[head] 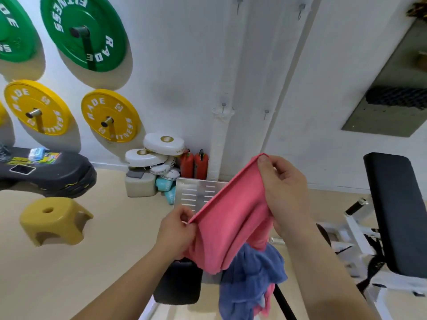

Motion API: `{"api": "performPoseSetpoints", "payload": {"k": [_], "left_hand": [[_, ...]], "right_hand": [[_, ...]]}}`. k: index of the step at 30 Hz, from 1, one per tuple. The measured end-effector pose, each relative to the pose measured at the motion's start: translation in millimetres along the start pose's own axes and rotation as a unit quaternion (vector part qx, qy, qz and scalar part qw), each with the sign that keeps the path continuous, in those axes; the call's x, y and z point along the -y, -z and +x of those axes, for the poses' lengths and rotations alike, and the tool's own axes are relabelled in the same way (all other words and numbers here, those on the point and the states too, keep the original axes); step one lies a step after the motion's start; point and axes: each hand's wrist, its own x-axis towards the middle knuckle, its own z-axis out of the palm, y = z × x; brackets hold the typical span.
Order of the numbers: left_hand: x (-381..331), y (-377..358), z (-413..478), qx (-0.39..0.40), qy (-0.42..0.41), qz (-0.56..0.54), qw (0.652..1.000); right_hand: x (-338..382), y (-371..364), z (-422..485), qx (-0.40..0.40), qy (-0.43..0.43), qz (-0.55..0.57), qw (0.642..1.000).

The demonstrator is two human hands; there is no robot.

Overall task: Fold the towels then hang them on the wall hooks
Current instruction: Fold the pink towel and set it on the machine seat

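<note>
Both bare forearms (pixel 129 278) reach up from the bottom edge. The left hand (pixel 178 229) pinches the lower corner of a pink rectangular cloth towel (pixel 231 222) between thumb and curled fingers. The right hand (pixel 286 192) pinches the upper corner, thumb on top. The hemmed edge runs taut and slanted between the 2 hands, and the rest of the cloth sags below. Just under it a crumpled blue terry towel (pixel 251 278) lies in a heap, possibly over another pink cloth; its support is hidden. On the white wall (pixel 184 65) beyond, 4 small metal wall hooks (pixel 223 107) sit in 2 rows. A black padded bench (pixel 397 211) stands to the right and a yellow plastic stool (pixel 53 218) to the left.
</note>
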Motion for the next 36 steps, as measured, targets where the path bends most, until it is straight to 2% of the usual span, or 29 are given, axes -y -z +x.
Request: {"api": "performPoseSetpoints", "payload": {"k": [1, 3, 6, 9, 12, 17, 19, 22, 25, 27, 30, 32, 36], "left_hand": [[15.9, 8.5, -4.7, -0.004, 0.024, 0.000, 1.000], [39.5, 23.8, -17.4, 0.001, 0.021, 0.012, 1.000], [50.1, 37.6, -38.2, 0.057, 0.023, -0.031, 0.998], [62.0, 39.9, -51.5, 0.081, 0.010, -0.048, 0.995], [72.6, 40.4, -65.9, 0.114, 0.000, -0.065, 0.991], [87.2, 44.0, -86.1, 0.148, -0.024, -0.041, 0.988], [92.8, 50.8, -93.6, 0.159, -0.031, -0.033, 0.986], [99.6, 62.5, -100.1, 0.112, -0.041, -0.027, 0.992], [102.2, 73.6, -103.3, 0.037, -0.032, -0.059, 0.997], [104.5, 79.4, -102.9, 0.082, -0.034, -0.050, 0.995], [115.1, 84.8, -103.7, 0.177, -0.045, 0.064, 0.981], [122.3, 90.3, -102.4, 0.200, -0.038, 0.104, 0.973], [127.3, 107.9, -95.1, 0.205, -0.007, 0.091, 0.974]], "right_hand": [[-16.9, -4.9, -7.0, -0.007, -0.024, -0.028, 0.999], [-57.4, -15.2, -28.0, 0.002, -0.093, -0.079, 0.993], [-111.0, -34.2, -80.4, 0.068, -0.206, -0.061, 0.974], [-143.1, -52.4, -137.3, 0.101, -0.256, -0.068, 0.959], [-155.5, -63.2, -176.1, 0.094, -0.237, -0.067, 0.964], [-145.0, -79.4, -195.7, 0.062, -0.131, -0.078, 0.986], [-140.8, -88.5, -198.6, 0.089, -0.113, -0.063, 0.988], [-138.9, -95.6, -195.2, 0.188, -0.147, -0.039, 0.970], [-134.8, -92.4, -189.1, 0.210, -0.141, -0.062, 0.965], [-129.0, -91.7, -187.8, 0.183, -0.158, -0.043, 0.969], [-123.5, -88.2, -180.2, 0.108, -0.146, -0.073, 0.981], [-125.8, -80.1, -168.0, 0.057, -0.136, -0.097, 0.984], [-127.6, -55.2, -137.4, -0.041, -0.123, -0.122, 0.984]]}}
